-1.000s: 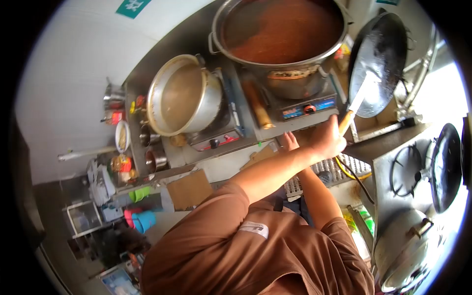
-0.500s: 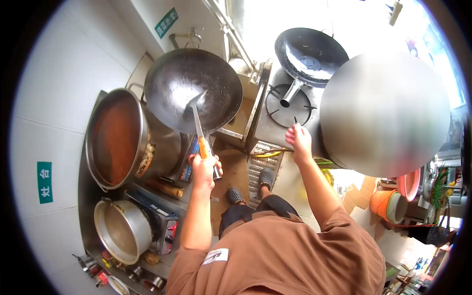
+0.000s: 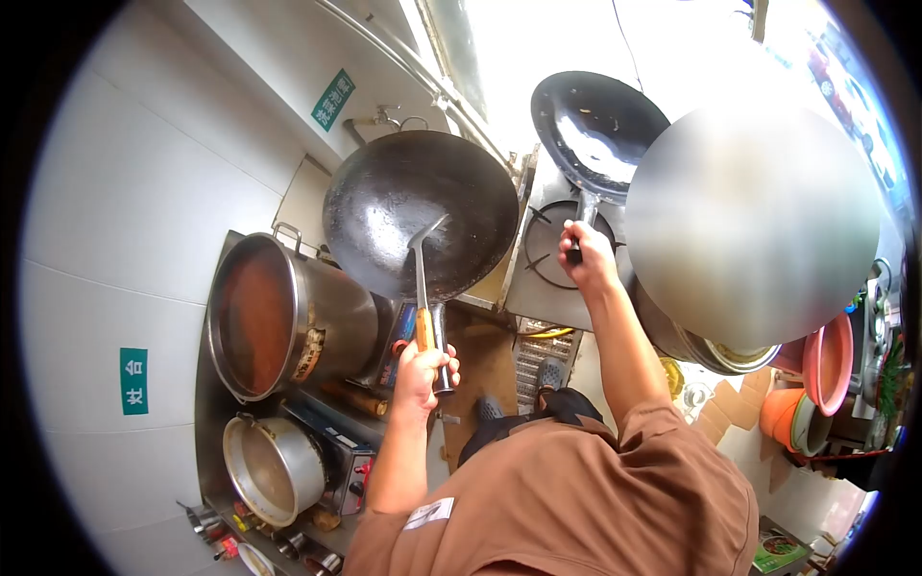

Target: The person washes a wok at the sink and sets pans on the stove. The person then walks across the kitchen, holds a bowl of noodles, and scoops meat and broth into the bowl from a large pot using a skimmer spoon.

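My left hand (image 3: 424,377) is closed around the wooden handle of a metal spatula (image 3: 421,274) and the handle of a large dark wok (image 3: 384,211). The spatula's blade rests over the wok's inner surface, and the wok is tilted with its hollow facing me. On the right, my right hand (image 3: 588,254) is wrapped round the handle of a smaller black wok (image 3: 605,120), which sits beyond the round burner grate (image 3: 543,245).
At left stand a tall pot of reddish liquid (image 3: 254,317) and a lower metal pot (image 3: 264,470) beside a portable stove (image 3: 346,461). A blurred disc hides the area right of the grate. Orange and pink tubs (image 3: 828,365) stand at far right.
The view has swung right from the pots. The large wok, now in my left hand with the spatula, has shifted in view. My right hand has closed on the smaller wok's handle.
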### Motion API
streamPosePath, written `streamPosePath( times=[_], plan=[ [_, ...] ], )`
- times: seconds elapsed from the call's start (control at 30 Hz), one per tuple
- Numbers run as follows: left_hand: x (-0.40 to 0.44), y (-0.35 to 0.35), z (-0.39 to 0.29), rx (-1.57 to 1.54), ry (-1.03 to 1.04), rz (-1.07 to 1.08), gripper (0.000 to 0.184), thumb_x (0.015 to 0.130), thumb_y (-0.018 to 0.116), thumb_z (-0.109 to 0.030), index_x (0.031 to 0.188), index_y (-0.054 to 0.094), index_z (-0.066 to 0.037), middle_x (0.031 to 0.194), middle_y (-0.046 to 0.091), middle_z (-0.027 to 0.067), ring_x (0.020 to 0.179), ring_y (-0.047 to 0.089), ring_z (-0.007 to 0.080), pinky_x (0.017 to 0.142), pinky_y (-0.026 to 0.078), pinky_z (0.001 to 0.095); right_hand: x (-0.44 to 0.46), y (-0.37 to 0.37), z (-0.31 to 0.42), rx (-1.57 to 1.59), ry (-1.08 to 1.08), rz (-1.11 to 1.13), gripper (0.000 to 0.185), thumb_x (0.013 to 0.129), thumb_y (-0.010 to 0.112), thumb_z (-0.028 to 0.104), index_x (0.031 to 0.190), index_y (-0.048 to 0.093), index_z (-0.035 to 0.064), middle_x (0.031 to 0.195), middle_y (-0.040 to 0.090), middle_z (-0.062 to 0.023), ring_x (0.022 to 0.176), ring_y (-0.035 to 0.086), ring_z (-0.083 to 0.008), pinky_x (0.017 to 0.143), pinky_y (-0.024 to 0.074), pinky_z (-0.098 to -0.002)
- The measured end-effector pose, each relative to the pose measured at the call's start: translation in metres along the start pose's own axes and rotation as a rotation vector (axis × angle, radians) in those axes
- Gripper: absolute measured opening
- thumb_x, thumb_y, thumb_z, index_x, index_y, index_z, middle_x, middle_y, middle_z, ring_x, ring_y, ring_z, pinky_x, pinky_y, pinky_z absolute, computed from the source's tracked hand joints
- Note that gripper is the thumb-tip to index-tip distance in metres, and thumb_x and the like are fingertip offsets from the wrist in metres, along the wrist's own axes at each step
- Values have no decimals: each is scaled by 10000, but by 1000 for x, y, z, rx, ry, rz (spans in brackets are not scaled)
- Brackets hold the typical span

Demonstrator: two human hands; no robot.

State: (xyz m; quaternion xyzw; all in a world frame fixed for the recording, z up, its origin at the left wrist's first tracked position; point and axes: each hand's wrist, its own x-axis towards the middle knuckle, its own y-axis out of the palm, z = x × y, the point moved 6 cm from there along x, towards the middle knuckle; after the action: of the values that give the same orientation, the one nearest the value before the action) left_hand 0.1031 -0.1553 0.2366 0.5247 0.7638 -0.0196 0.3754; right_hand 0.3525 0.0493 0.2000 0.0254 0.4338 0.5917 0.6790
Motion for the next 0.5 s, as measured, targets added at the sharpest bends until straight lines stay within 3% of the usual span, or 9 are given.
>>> streamPosePath(
  times=[0.2, 0.5],
  plan=[
    [31, 54, -1, 42, -115, 189, 203, 727, 485, 29, 929, 463, 30, 789, 546, 122, 595, 567, 192, 469, 510, 332, -76, 18, 25, -67, -2, 162, 127, 810, 620, 118, 754, 517, 70, 652, 512, -24, 520, 508, -106, 425, 419, -277],
    [127, 159, 10, 111, -317, 446, 150, 763, 480, -26, 863, 506, 82, 768, 545, 147, 605, 565, 218, 492, 494, 332, -105, 31, 57, -129, -23, 250, 105, 802, 608, 120, 789, 532, 49, 650, 527, -28, 504, 515, -108, 418, 414, -273]
  ],
)
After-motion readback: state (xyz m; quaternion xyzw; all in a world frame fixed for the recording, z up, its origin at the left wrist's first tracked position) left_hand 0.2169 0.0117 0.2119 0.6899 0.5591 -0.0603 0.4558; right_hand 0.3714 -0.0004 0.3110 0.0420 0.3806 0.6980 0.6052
